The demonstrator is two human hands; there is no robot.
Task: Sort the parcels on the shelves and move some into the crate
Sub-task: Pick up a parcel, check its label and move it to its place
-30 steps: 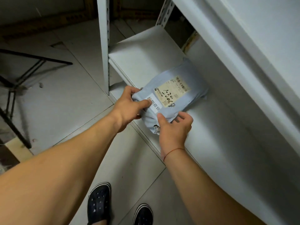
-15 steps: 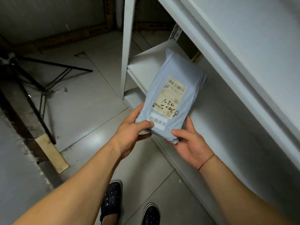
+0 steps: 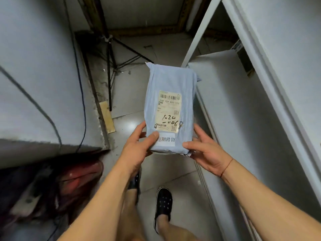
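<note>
A narrow aisle of grey floor tiles (image 3: 175, 173) runs beside the white shelves (image 3: 231, 108) on my right. I see the blue parcel (image 3: 171, 94) held up over the floor, label facing me, off the shelf. The left hand (image 3: 139, 146) and right hand (image 3: 206, 152) each pinch a bottom corner, thumbs on top.

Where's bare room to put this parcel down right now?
Both hands, left hand and right hand, hold the blue parcel over the floor. Free: the white lower shelf to its right, between the upright post and the shelf edge above, and the floor tiles ahead of the black shoe. Crowded: tripod legs and cables to the left.
</note>
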